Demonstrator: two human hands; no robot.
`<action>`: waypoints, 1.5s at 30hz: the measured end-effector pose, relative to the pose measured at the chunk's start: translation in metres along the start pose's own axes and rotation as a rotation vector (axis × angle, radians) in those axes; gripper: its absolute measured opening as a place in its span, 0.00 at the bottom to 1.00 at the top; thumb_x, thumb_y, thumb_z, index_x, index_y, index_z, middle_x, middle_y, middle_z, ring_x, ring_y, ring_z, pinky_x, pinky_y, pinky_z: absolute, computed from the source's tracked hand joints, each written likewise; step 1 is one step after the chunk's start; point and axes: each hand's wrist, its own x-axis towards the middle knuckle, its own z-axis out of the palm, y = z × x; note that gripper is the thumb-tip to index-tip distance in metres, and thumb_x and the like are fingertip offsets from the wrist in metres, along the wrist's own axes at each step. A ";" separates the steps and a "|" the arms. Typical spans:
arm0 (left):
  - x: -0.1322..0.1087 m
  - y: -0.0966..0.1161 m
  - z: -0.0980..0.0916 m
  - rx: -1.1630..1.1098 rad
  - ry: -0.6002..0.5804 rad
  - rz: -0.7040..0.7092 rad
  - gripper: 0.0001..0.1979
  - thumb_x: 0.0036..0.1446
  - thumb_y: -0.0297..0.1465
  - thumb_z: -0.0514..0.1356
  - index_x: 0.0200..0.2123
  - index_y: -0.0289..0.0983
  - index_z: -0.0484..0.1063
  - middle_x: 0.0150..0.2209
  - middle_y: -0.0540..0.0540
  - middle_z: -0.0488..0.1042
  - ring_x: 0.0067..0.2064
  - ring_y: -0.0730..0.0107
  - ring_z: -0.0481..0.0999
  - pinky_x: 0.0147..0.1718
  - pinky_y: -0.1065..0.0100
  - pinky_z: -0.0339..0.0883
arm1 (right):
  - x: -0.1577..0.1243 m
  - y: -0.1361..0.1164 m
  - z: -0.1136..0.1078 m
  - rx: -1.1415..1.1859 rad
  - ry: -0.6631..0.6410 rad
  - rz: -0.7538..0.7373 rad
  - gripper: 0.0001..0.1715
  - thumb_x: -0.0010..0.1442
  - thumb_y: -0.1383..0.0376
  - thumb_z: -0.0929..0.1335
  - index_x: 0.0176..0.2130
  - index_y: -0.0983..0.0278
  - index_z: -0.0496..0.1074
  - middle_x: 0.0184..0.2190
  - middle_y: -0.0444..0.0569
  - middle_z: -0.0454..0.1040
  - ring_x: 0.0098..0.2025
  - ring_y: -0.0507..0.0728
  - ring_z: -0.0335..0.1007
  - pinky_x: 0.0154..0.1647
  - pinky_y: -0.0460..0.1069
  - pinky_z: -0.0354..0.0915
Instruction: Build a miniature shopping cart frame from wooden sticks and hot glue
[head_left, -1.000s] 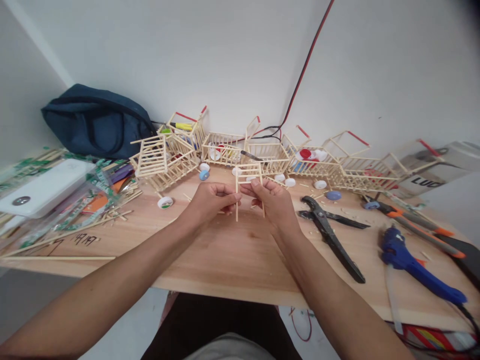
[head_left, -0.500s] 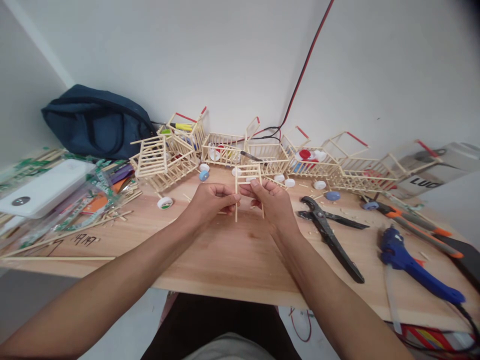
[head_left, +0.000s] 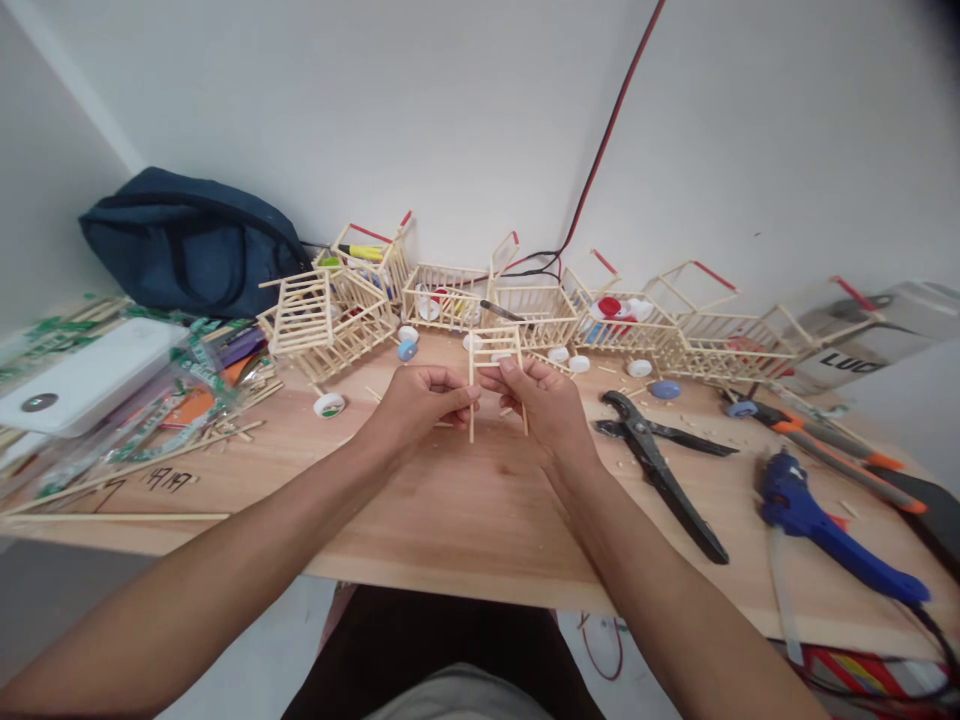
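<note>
Both hands meet over the middle of the wooden table [head_left: 465, 520]. My left hand [head_left: 420, 400] and my right hand [head_left: 544, 400] pinch a small ladder-like frame of thin wooden sticks [head_left: 495, 350], held upright between them. The left fingers grip its left upright and the right fingers its right upright. Two stick legs hang down below the fingers, and the top rungs stand clear above them.
A row of stick-built carts [head_left: 525, 305] with red handles lines the back wall, with bottle caps [head_left: 330, 404] scattered before it. Black shears [head_left: 660, 470], a blue glue gun [head_left: 817, 525] and orange-handled pliers [head_left: 825, 440] lie to the right. A dark blue bag [head_left: 187, 245] and stick packets [head_left: 112, 400] sit left.
</note>
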 end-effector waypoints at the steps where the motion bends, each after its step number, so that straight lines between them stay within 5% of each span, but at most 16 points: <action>1: 0.000 0.000 0.000 0.002 0.002 -0.003 0.15 0.38 0.36 0.71 0.22 0.30 0.73 0.19 0.50 0.72 0.21 0.79 0.69 0.25 0.74 0.69 | 0.000 0.000 0.000 -0.004 0.000 -0.003 0.16 0.51 0.53 0.72 0.31 0.64 0.73 0.36 0.51 0.81 0.38 0.55 0.78 0.28 0.44 0.61; 45: 0.002 -0.005 -0.001 -0.004 -0.014 0.032 0.14 0.40 0.36 0.70 0.24 0.32 0.73 0.19 0.50 0.72 0.21 0.78 0.70 0.25 0.73 0.69 | 0.002 0.001 0.002 0.008 -0.003 0.022 0.17 0.49 0.53 0.73 0.31 0.63 0.73 0.35 0.50 0.81 0.38 0.55 0.78 0.30 0.45 0.64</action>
